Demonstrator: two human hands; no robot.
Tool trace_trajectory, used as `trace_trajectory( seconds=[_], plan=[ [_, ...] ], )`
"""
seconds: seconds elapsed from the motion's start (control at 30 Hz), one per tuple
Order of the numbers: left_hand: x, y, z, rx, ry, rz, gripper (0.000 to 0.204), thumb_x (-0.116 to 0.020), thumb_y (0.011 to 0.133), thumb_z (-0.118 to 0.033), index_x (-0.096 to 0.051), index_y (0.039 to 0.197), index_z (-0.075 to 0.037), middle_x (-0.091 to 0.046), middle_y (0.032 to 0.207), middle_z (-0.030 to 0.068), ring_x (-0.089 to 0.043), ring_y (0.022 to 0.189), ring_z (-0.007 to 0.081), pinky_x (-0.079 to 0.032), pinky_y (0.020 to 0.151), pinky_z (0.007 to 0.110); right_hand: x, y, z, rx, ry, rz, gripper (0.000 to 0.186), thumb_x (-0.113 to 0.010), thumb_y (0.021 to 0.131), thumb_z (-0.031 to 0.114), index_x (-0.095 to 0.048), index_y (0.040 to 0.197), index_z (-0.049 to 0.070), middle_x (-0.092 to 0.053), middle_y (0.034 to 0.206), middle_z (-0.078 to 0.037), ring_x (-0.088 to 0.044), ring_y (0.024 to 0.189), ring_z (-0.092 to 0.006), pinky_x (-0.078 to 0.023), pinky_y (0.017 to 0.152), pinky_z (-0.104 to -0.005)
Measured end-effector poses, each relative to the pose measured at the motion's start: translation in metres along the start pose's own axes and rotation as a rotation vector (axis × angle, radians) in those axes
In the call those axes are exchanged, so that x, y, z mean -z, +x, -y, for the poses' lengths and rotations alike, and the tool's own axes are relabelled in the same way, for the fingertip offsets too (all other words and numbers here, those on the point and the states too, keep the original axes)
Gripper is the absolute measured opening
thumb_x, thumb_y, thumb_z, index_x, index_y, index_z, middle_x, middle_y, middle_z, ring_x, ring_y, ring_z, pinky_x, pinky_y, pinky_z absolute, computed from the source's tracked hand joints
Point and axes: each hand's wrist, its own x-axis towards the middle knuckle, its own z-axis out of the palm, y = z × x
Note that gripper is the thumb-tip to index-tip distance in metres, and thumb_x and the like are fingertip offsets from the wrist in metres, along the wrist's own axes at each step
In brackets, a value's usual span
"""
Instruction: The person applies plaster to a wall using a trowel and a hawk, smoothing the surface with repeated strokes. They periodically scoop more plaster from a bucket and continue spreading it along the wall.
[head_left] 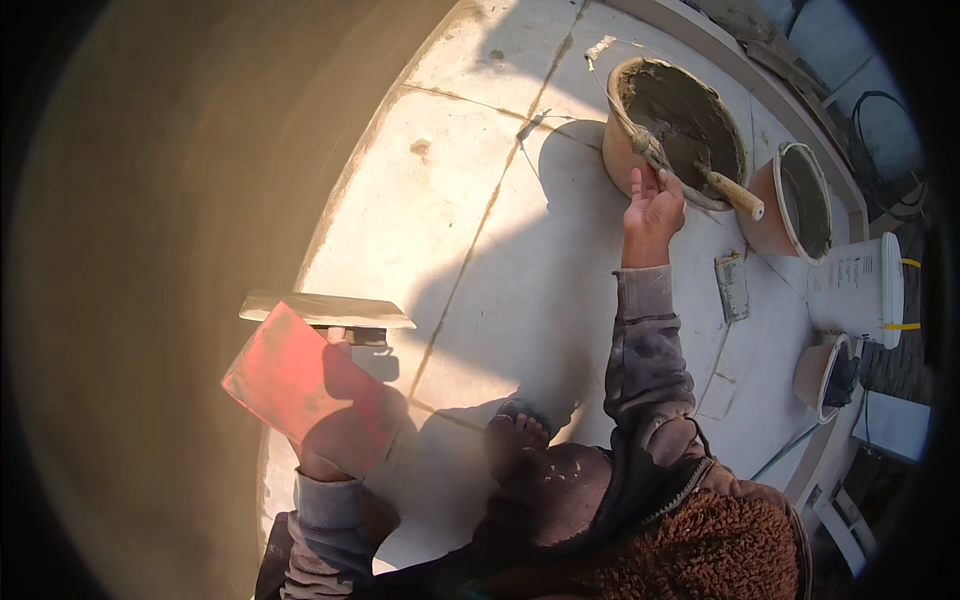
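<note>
brown wall fills the left side beside a pale tiled floor, and near them the left hand, mostly hidden, seems to have its fingers clamped on a red board and a flat steel trowel, the board probably light and stiff, best held from its back. farther right, the right hand has its fingers partly spread at the near rim of a bucket of wet mortar, though whether they clamp it i cannot tell. that bucket is likely heavy and slippery, best taken by opposite sides; a wooden-handled trowel rests in it, with a smaller pail just right.
</note>
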Motion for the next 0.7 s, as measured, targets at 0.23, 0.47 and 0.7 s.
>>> trace_trajectory(
  seconds=[0.23, 0.47, 0.7],
  plan=[
    [-0.021, -0.050, 0.059, 0.122, -0.834, -0.209, 0.042, -0.063, 0.104, -0.032, -0.053, 0.134, -0.003, -0.065, 0.120, 0.0033, -0.066, 0.099, 0.0112, -0.058, 0.081, 0.030, 0.044, 0.136, 0.090, -0.102, -0.013, 0.178, 0.040, -0.048, 0.090, 0.001, -0.047, 0.126, -0.017, -0.055, 0.128, -0.025, -0.057, 0.124, -0.0369, -0.053, 0.109, -0.0486],
    [-0.007, -0.076, 0.078, 0.001, -0.806, -0.297, 0.052, -0.059, 0.104, -0.045, -0.054, 0.137, -0.005, -0.067, 0.123, 0.0100, -0.069, 0.107, 0.0193, -0.059, 0.090, 0.038, 0.036, 0.163, 0.056, -0.191, -0.076, 0.026, 0.037, -0.050, 0.088, 0.004, -0.055, 0.121, -0.013, -0.063, 0.115, -0.028, -0.066, 0.106, -0.0394, -0.057, 0.096, -0.0555],
    [0.017, -0.071, 0.084, 0.087, -1.023, -0.176, 0.048, -0.065, 0.101, -0.039, -0.056, 0.137, -0.008, -0.065, 0.122, 0.0040, -0.064, 0.108, 0.0146, -0.056, 0.090, 0.034, 0.068, 0.256, 0.110, -0.447, -0.102, 0.247, 0.032, -0.046, 0.088, 0.001, -0.061, 0.113, -0.012, -0.065, 0.100, -0.025, -0.066, 0.089, -0.0365, -0.059, 0.085, -0.0515]
  ],
)
